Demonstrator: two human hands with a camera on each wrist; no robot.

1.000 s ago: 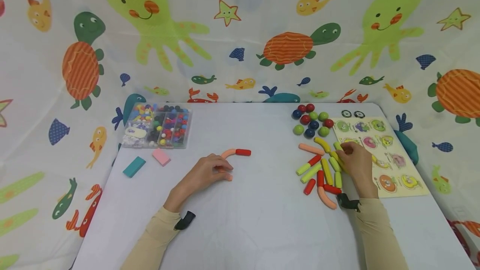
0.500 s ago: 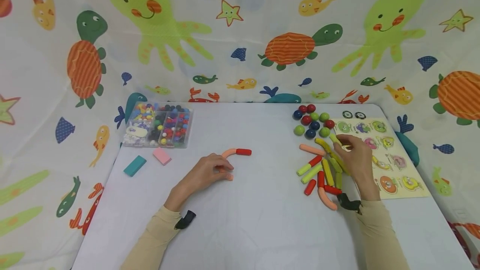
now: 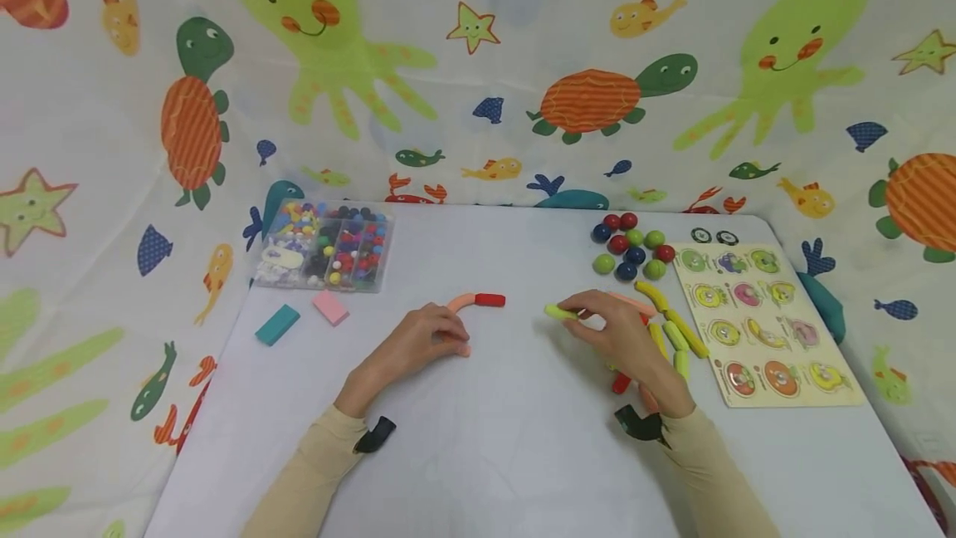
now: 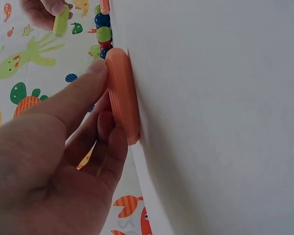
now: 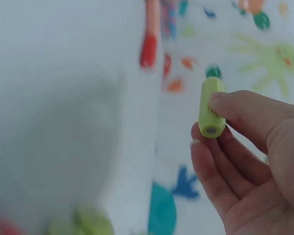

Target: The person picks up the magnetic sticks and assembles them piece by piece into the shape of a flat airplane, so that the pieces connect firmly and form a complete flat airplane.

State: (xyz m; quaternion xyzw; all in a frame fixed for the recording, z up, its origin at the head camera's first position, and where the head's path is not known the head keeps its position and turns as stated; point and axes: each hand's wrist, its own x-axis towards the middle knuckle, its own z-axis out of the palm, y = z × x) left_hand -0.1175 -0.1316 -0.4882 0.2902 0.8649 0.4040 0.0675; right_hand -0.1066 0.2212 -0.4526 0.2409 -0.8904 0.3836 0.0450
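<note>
My left hand pinches a curved peach magnetic rod lying on the table, with the thumb on one side and fingertips on the other. The rod's middle is hidden behind the fingers in the head view. A short red rod lies end to end with its upper tip. Above the middle of the table, my right hand pinches a short lime-green magnetic rod between thumb and fingers. A grey magnet shows in the end of this rod in the right wrist view. The lime-green rod is apart from the red one.
Several loose yellow, green, red and peach rods, among them a yellow rod, lie partly beneath my right hand. Behind them are coloured balls and a fruit puzzle board. A bead box, teal block and pink block sit left.
My right hand has lifted the lime-green rod from the pile and carried it left toward the middle of the table. My left hand stays on the peach rod. The head view has shifted slightly.
</note>
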